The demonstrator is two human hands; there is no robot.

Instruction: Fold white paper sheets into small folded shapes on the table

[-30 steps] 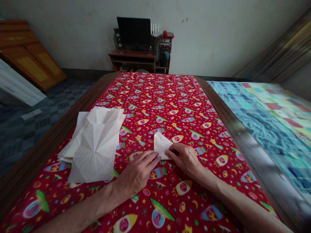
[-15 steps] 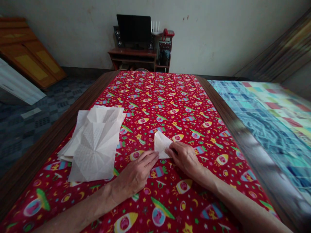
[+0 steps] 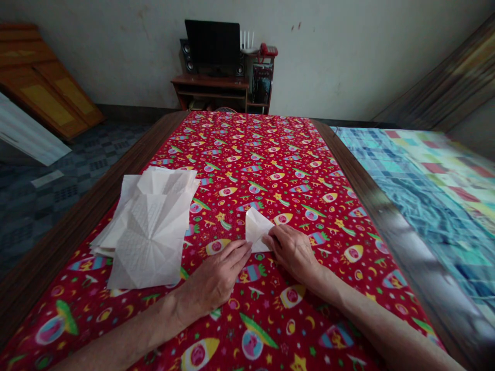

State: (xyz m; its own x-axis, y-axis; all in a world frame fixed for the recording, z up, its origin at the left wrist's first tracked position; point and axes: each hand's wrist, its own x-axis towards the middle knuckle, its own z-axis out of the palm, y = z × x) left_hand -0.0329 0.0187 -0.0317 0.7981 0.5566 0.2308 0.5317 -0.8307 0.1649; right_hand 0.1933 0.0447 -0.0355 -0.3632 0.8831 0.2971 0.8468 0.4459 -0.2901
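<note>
A small folded sheet of white paper (image 3: 257, 226) lies on the red patterned cloth (image 3: 266, 170) in front of me. My left hand (image 3: 222, 273) rests at its lower left corner, fingers together and touching the edge. At the paper's right side, my right hand (image 3: 292, 250) has its fingers curled onto it, pinching the corner. To the left sits a pile of creased white paper sheets (image 3: 150, 237); the top one shows folds fanning out from its middle and faint writing.
Dark wooden borders (image 3: 371, 201) flank the cloth. A bed with a checked blue cover (image 3: 421, 206) stands at right. At the back, a desk (image 3: 211, 85) carries a monitor (image 3: 212, 49) and a red telephone (image 3: 268, 50). A wooden cabinet (image 3: 50, 85) stands at left.
Both hands stay almost where they were on the folded paper. The view has shifted very slightly; the pile of sheets has not visibly changed.
</note>
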